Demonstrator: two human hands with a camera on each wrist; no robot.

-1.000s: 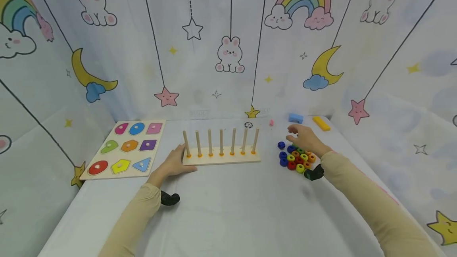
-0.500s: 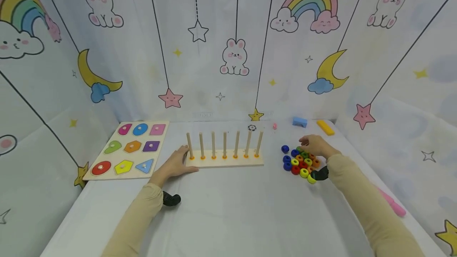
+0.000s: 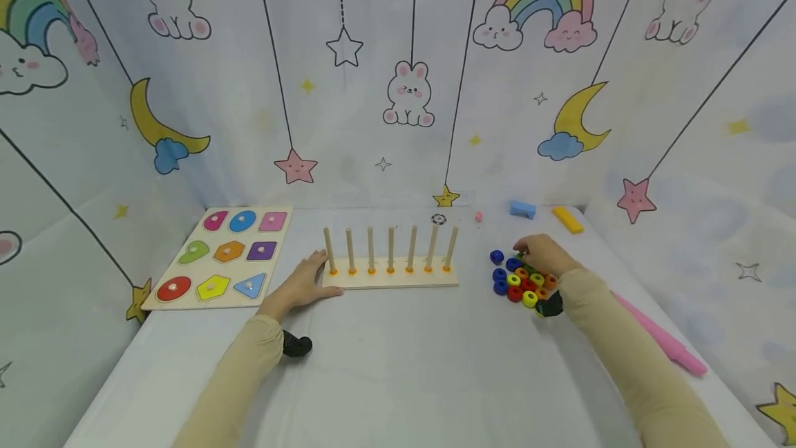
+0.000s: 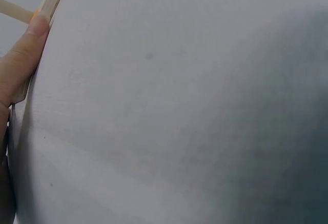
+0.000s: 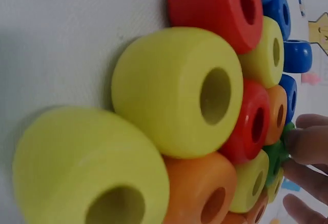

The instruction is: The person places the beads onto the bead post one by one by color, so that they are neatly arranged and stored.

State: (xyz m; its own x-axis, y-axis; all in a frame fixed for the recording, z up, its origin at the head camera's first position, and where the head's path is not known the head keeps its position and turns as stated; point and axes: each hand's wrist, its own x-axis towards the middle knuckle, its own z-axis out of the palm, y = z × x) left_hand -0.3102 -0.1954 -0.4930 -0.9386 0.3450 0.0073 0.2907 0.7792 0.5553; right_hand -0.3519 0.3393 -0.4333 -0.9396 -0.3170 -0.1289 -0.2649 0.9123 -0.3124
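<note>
A wooden peg board (image 3: pixel 398 281) stands mid-table, with several upright pegs and an orange ring at each peg's foot. My left hand (image 3: pixel 301 282) grips its left end, the thumb (image 4: pixel 28 47) along the front edge in the left wrist view. To the right lies a cluster of wooden beads in red, yellow (image 5: pixel 174 90), orange, blue and green. My right hand (image 3: pixel 546 254) reaches over the far side of that cluster. Its thumb and fingers pinch a green bead (image 5: pixel 289 127), which the fingertips partly hide.
A shape puzzle board (image 3: pixel 239 258) lies at the left. Behind the beads are a blue block (image 3: pixel 522 209) and a yellow block (image 3: pixel 568 220). A pink stick-like thing (image 3: pixel 668 341) lies by the right forearm. A patterned curtain (image 3: pixel 361 116) stands behind the table.
My right hand has come down from above the beads to the green ones at the far side, its fingers closing. The left hand stays on the peg board. The head view has shifted slightly.
</note>
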